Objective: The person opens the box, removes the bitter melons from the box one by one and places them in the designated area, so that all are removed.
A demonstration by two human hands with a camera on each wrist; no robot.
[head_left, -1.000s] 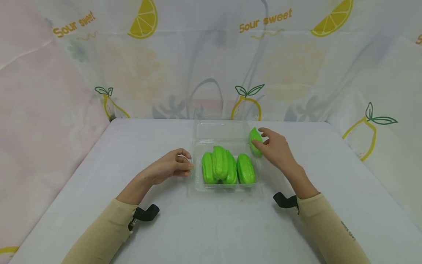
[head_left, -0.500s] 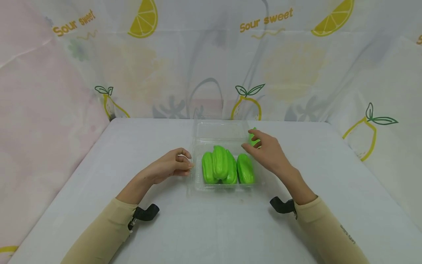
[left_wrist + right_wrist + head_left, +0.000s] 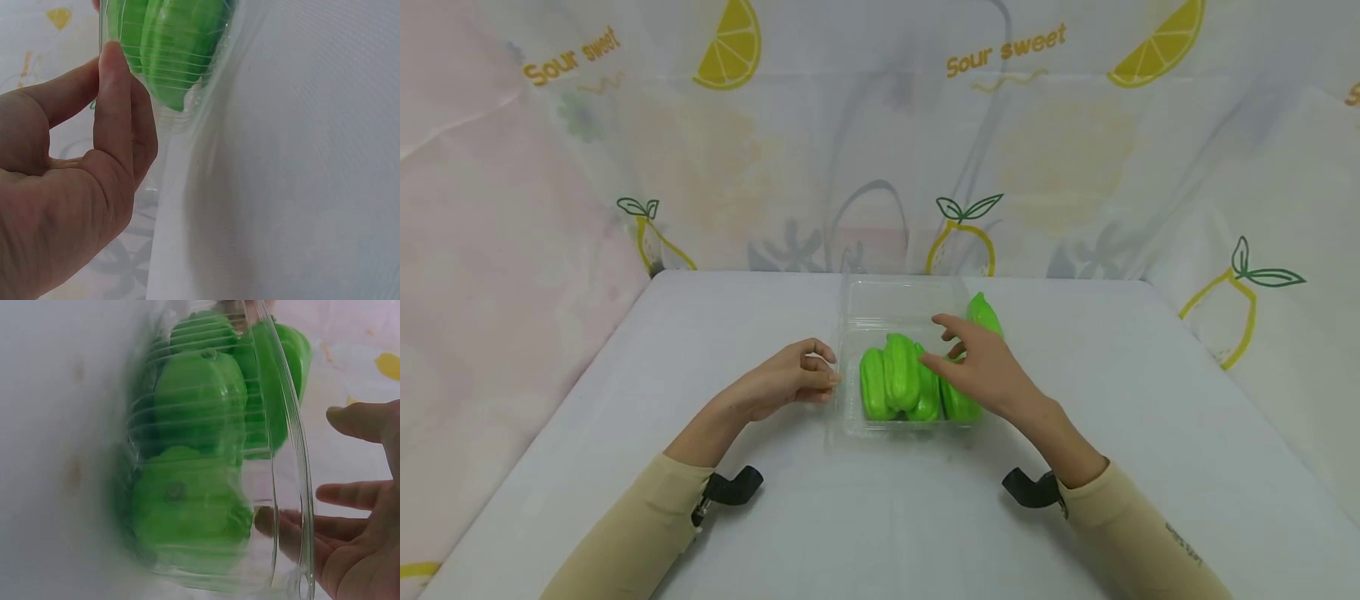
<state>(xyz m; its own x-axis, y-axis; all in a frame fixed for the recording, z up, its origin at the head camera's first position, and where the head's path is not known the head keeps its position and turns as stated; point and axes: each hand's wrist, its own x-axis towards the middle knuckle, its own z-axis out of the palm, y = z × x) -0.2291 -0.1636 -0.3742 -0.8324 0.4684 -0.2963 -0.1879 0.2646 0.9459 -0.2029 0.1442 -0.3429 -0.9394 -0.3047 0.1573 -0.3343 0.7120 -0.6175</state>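
A clear plastic clamshell box [image 3: 854, 423] holds several glossy green ribbed fruits [image 3: 901, 372], one lying on top of others. My left hand [image 3: 786, 379] pinches the box's left edge between thumb and fingers, which the left wrist view shows close up. My right hand [image 3: 981, 367] is over the right part of the box, fingers apart and lightly bent, nothing between them. It hides part of the rightmost fruit [image 3: 958, 402] inside. Another green fruit [image 3: 985, 312] lies outside, just right of the box and behind my right hand, its lower end hidden.
The box's lid [image 3: 898, 296] lies folded back toward the rear of the white table [image 3: 737, 517]. Behind and at both sides hangs a cloth [image 3: 865, 125] printed with lemons. A black wrist mount [image 3: 733, 486] sticks out from each sleeve.
My right hand has moved left and toward me, from the fruit outside the box to over the fruits inside. My left hand has stayed at the box's edge.
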